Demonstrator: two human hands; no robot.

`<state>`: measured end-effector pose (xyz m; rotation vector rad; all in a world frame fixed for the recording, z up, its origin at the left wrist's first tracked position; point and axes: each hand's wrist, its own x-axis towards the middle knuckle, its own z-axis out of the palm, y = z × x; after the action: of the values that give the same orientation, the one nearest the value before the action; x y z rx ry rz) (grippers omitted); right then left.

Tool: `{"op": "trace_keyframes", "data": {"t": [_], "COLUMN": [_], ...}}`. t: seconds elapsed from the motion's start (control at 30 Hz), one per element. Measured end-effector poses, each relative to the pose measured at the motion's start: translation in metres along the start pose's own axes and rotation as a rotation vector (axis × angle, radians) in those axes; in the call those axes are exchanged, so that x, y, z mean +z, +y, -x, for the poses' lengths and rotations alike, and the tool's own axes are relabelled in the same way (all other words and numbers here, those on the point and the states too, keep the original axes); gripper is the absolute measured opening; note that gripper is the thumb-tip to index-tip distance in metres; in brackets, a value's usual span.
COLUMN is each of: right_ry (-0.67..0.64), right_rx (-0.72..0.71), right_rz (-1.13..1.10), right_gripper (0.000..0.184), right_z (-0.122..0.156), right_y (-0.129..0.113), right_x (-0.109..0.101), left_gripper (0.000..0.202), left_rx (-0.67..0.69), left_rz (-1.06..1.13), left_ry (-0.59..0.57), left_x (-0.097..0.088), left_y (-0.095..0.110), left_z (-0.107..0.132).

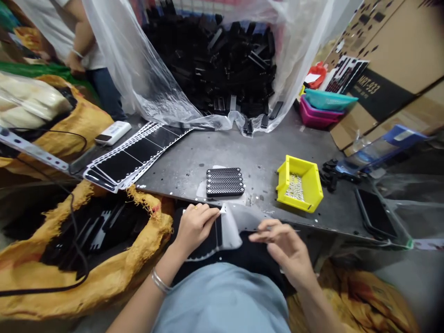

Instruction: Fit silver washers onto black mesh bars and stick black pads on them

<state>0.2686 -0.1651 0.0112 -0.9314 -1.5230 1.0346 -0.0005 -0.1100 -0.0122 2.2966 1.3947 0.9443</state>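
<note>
My left hand (199,224) is closed on the top edge of a sticker sheet (218,231), black with a white backing. The sheet hangs in front of the table's edge over my lap, and its right side curls over to show the pale back. To the right of it, my right hand (289,247) hovers with bent fingers, the thumb apart from them, and I see nothing held in it. Beyond my hands, a row of several black perforated bars (225,181) lies side by side on the dark table (173,162).
A yellow bin (300,206) holds small silvery parts. More sticker sheets (130,155) lie at left, near a white device (113,132). Plastic sheeting (138,88) surrounds a heap of black parts (211,60). A phone (375,212) rests at right. Another person (83,41) stands at back left.
</note>
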Motion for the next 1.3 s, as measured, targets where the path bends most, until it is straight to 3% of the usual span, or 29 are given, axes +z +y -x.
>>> {"op": "trace_keyframes", "data": {"t": [0.07,0.2,0.3,0.43,0.5,0.77,1.03,1.13,1.3], "right_ry": [0.091,0.156,0.039,-0.198,-0.278,-0.459,-0.476,-0.441,-0.278], "right_rx": [0.044,-0.042,-0.188,-0.349,-0.356,-0.295,-0.279,-0.233,0.059], "right_rz": [-0.040,0.397,0.551,0.583,0.581,0.619,0.659,0.681,0.519], "right_gripper": [0.012,0.026,0.041,0.018,0.015,0.021,0.021,0.020,0.015], "right_z": [-0.010,-0.049,-0.089,-0.133,-0.144,-0.150,-0.151,-0.150,-0.146], "right_y": [-0.004,-0.002,0.011,0.039,0.050,0.059,0.050,0.043,0.037], "right_x": [-0.012,-0.006,0.018,0.049,0.056,0.049,0.052,0.037,-0.001], "left_gripper": [0.033,0.031,0.032,0.025,0.023,0.021,0.019,0.017,0.017], "left_rx": [0.026,0.038,-0.044,-0.262,-0.352,-0.577,-0.656,-0.676,-0.661], "left_rz": [-0.007,0.020,0.030,-0.007,-0.012,0.155,0.191,0.196,0.212], "left_ry": [0.004,0.017,0.107,0.286,0.306,0.112,0.049,0.013,-0.008], "left_x": [0.004,0.016,0.024,0.023,0.019,0.003,-0.003,-0.005,-0.009], "left_y": [-0.012,-0.028,-0.032,-0.032,-0.033,-0.038,-0.035,-0.034,-0.036], "left_z": [-0.008,-0.023,-0.023,-0.015,-0.015,-0.034,-0.042,-0.046,-0.048]}}
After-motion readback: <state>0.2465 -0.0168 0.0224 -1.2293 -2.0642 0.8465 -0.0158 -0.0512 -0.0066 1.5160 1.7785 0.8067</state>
